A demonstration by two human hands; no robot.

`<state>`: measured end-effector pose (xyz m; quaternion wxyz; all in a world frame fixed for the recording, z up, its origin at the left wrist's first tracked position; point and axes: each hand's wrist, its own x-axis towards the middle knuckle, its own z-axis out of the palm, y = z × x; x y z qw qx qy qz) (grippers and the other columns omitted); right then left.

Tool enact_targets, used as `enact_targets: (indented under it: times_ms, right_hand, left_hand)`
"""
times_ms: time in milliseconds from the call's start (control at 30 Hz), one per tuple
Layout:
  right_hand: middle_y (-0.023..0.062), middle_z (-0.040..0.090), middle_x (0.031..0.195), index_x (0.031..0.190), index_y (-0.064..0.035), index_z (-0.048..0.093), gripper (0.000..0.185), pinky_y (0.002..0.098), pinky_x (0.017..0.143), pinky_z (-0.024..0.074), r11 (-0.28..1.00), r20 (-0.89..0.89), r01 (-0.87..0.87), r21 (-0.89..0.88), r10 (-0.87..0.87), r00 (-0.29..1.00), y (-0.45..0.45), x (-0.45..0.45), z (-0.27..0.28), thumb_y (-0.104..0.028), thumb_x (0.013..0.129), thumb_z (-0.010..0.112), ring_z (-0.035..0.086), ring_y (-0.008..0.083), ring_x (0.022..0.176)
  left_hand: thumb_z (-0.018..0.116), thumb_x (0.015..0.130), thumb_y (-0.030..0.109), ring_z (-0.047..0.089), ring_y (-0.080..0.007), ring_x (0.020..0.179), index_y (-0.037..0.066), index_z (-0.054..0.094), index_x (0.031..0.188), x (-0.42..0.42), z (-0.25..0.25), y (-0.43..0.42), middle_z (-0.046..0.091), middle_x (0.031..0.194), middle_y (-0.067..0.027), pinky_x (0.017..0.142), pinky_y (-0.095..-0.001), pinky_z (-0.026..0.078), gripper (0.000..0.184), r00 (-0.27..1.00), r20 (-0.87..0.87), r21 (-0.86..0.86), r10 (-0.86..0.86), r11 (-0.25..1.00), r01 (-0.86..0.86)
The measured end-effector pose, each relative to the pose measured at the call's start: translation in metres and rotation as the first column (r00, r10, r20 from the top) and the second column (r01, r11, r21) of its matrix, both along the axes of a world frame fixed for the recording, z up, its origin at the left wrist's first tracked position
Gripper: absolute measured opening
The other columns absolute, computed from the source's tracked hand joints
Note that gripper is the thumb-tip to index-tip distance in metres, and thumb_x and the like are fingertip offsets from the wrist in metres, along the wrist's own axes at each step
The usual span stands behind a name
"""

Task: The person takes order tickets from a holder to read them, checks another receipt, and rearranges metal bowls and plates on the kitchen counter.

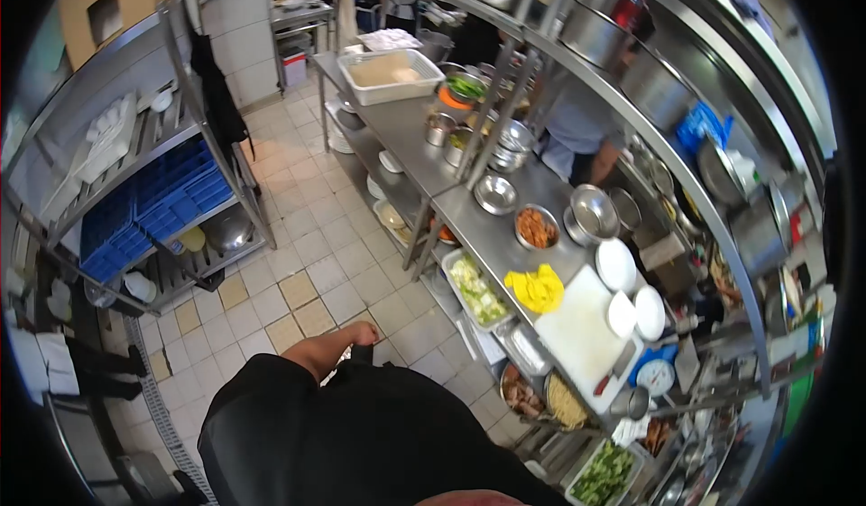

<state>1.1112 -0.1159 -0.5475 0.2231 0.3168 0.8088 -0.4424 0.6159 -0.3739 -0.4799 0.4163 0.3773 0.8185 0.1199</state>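
Left hand (363,333) is hanging above floor tiles (310,246), fingers' opening and hold indeterminable; steel table (476,230) is standing right of the fingers.

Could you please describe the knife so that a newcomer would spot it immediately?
Find the steel table, then its large white cutting board. The knife lies at the board's bottom end, its red handle setting it apart from the white plates nearby.

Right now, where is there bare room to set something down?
The steel table looks bare between the white tub and the small metal pots. The cutting board is bare between the yellow item, white plates and knife. It is crowded around the stacked metal bowls and beside the blue scale.
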Motion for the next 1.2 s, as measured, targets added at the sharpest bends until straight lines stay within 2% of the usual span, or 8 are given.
enact_targets:
  times_ms: [300, 533, 733, 867, 967, 1033, 1100, 1200]
  right_hand:
    - [0.0076, 0.056, 0.08, 0.096, -0.0081, 0.052, 0.026, 0.0339, 0.049, 0.0373, 0.784, 0.135, 0.558, -0.271, -0.543, 0.829, 0.009, -0.107, 0.066, -0.026, 0.078, 0.049, 0.053, 0.0228, 0.06]
    - [0.0071, 0.057, 0.093, 0.104, -0.0108, 0.052, 0.033, 0.0316, 0.05, 0.038, 0.611, 0.304, 0.754, -0.243, -0.69, 0.657, 0.012, -0.206, 0.071, -0.029, 0.077, 0.053, 0.054, 0.0213, 0.059]
    - [0.0048, 0.059, 0.081, 0.088, -0.0097, 0.062, 0.031, 0.0338, 0.056, 0.0414, 0.912, -0.01, -0.223, -0.345, 0.234, 0.972, 0.009, -0.236, 0.069, -0.037, 0.075, 0.054, 0.054, 0.0192, 0.063]
    - [0.0058, 0.061, 0.082, 0.087, -0.0074, 0.061, 0.031, 0.036, 0.054, 0.0429, 0.908, 0.358, -0.146, -0.392, 0.297, 0.885, 0.018, -0.205, -0.016, -0.034, 0.077, 0.05, 0.057, 0.019, 0.065]
    - [0.007, 0.061, 0.084, 0.088, -0.0078, 0.058, 0.028, 0.0345, 0.051, 0.0423, 0.963, 0.413, -0.146, -0.225, 0.23, 0.881, 0.019, -0.197, 0.056, -0.033, 0.077, 0.05, 0.058, 0.0196, 0.066]
    - [0.0109, 0.059, 0.087, 0.101, -0.0067, 0.053, 0.027, 0.0377, 0.056, 0.0454, 0.861, 0.173, -0.439, -0.257, 0.488, 0.855, 0.047, -0.167, -0.015, -0.022, 0.079, 0.049, 0.057, 0.0234, 0.074]
    - [0.0131, 0.059, 0.09, 0.111, -0.0074, 0.047, 0.036, 0.0373, 0.055, 0.0467, 0.844, 0.424, 0.106, -0.525, 0.151, 0.893, 0.052, -0.132, -0.009, -0.025, 0.08, 0.049, 0.057, 0.0233, 0.076]
    - [0.0075, 0.059, 0.084, 0.099, -0.0107, 0.052, 0.027, 0.0344, 0.054, 0.0437, 0.729, 0.565, 0.422, -0.539, -0.059, 0.823, 0.051, -0.089, 0.021, -0.028, 0.078, 0.048, 0.057, 0.0202, 0.074]
  left_hand:
    - [0.042, 0.07, 0.024, 0.056, -0.032, 0.088, 0.004, 0.063, 0.086, -0.079, -0.138, -0.076, 0.059, 0.093, -0.0197, 0.076, -0.0401, 0.044, 0.033, 0.953, 0.183, -0.421, -0.24, 0.857, 0.297]
    - [0.046, 0.069, 0.023, 0.057, -0.0334, 0.083, 0.004, 0.063, 0.084, -0.099, -0.076, -0.071, 0.06, 0.091, -0.018, 0.072, -0.0416, 0.046, 0.029, 0.872, -0.086, -0.195, -0.482, 0.866, 0.46]
    - [0.044, 0.07, 0.025, 0.057, -0.0333, 0.082, 0.005, 0.063, 0.084, -0.068, 0.017, -0.061, 0.059, 0.089, -0.0185, 0.073, -0.0378, 0.046, 0.031, 0.973, -0.153, 0.066, 0.171, 0.985, -0.162]
    - [0.052, 0.07, 0.036, 0.058, -0.0289, 0.078, 0.007, 0.062, 0.083, -0.022, 0.011, -0.07, 0.062, 0.081, -0.0137, 0.071, -0.0352, 0.045, 0.034, 0.916, -0.074, 0.048, 0.394, 0.919, -0.392]
    - [0.046, 0.074, 0.032, 0.055, -0.028, 0.091, 0.009, 0.063, 0.088, 0.013, -0.02, -0.095, 0.059, 0.098, -0.0136, 0.08, -0.0353, 0.043, 0.031, 0.946, -0.275, -0.119, -0.173, 0.982, 0.145]
    - [0.042, 0.075, 0.028, 0.052, -0.0282, 0.098, 0.01, 0.062, 0.092, 0.052, -0.025, -0.108, 0.056, 0.105, -0.0127, 0.084, -0.0362, 0.041, 0.032, 0.982, -0.187, -0.259, -0.035, 0.966, -0.014]
    - [0.043, 0.075, 0.031, 0.051, -0.0284, 0.101, 0.01, 0.061, 0.097, 0.082, -0.039, -0.127, 0.056, 0.106, -0.0115, 0.085, -0.0363, 0.04, 0.035, 0.929, -0.164, -0.308, -0.331, 0.912, 0.27]
    - [0.045, 0.075, 0.029, 0.06, -0.0265, 0.077, 0.009, 0.06, 0.099, 0.13, -0.031, -0.145, 0.058, 0.099, -0.0161, 0.068, -0.036, 0.049, 0.035, 0.954, 0.079, -0.429, 0.288, 0.874, -0.228]
